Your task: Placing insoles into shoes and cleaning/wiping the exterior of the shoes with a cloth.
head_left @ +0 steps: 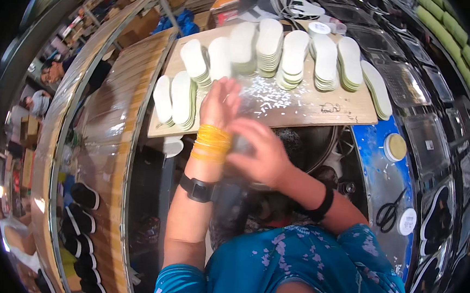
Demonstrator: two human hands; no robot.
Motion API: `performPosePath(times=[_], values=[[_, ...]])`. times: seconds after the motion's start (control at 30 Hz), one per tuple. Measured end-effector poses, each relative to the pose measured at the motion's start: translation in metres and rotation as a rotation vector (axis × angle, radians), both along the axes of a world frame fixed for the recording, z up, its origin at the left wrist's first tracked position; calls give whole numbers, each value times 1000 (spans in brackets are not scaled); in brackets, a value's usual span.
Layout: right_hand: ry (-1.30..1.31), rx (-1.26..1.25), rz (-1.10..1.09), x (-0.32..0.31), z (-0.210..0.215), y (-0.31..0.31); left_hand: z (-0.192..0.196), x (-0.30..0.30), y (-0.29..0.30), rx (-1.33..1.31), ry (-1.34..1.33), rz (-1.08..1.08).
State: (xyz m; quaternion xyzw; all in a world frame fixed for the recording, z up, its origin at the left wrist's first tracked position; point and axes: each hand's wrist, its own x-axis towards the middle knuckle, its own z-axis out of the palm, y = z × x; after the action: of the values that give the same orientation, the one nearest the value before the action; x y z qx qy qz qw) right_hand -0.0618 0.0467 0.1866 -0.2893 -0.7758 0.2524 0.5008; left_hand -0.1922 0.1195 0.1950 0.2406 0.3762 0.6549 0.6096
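Observation:
My left hand (220,103) reaches over the near edge of a wooden board (352,111), its fingers loosely bent and apart, nothing visible in them. Several yellow rubber bands (211,142) circle that wrist, above a black wristband with a small square face (198,189). Beside the bands is my right hand (262,153), its fingers smeared by motion, so I cannot tell whether they grip a band. Beyond my hands, white insoles with pale green undersides stand in stacks along the board. One insole stack (243,46) looks blurred; another insole stack (269,43) is sharp.
Small white scraps (271,97) litter the board's middle. At right, a blue-edged metal surface (375,172) holds black scissors (389,212), a round yellowish-topped tub (394,147) and a white round lid (407,221). A plastic-covered rack (112,110) with dark shoes stands left. People are in the background.

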Motion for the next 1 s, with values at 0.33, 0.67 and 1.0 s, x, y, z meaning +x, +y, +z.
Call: performPosePath(times=[0.33,0.67,1.0], values=[[41,-222,-4,-20,-37,-2,-44,3,8,45,94,183],[-11,-563,175,-53,-21,0,-44,-34,7,-5,319,108],[-291,-117,93,-62,-31,0,-72,-47,2,-69,268,119]])
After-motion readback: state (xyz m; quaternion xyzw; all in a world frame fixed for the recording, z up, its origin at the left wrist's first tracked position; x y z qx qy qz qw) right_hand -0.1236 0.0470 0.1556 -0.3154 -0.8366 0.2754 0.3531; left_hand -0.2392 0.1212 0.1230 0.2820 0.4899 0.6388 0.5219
